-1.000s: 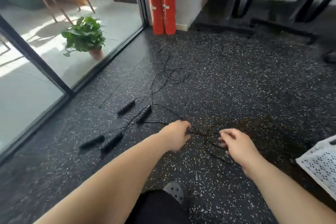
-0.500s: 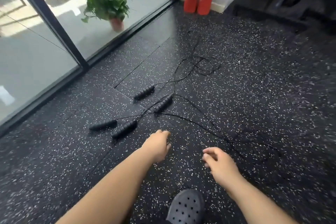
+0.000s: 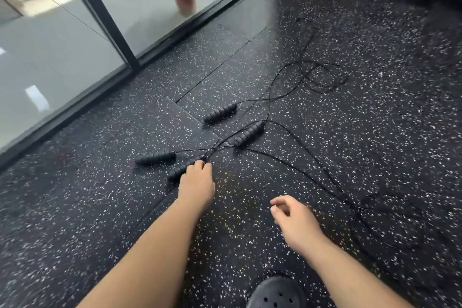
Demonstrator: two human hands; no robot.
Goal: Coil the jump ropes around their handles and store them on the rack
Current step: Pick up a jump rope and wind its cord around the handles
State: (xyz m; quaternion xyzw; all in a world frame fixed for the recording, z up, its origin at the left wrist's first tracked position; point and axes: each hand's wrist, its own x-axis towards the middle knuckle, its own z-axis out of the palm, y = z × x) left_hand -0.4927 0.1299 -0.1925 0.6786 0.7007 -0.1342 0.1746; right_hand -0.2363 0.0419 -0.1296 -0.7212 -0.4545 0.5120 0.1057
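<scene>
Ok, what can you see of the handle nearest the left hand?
The handle is black, ribbed, foam-like by its look, a rod lying flat and slanted on the speckled floor. The left hand covers its far end, where a thin black rope leaves it; fingers touch it, grip unclear.

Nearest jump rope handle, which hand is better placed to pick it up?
Left. The left hand reaches the nearest handle, fingertips at it; the right hand hangs loosely curled over bare floor, apart from every handle.
</scene>
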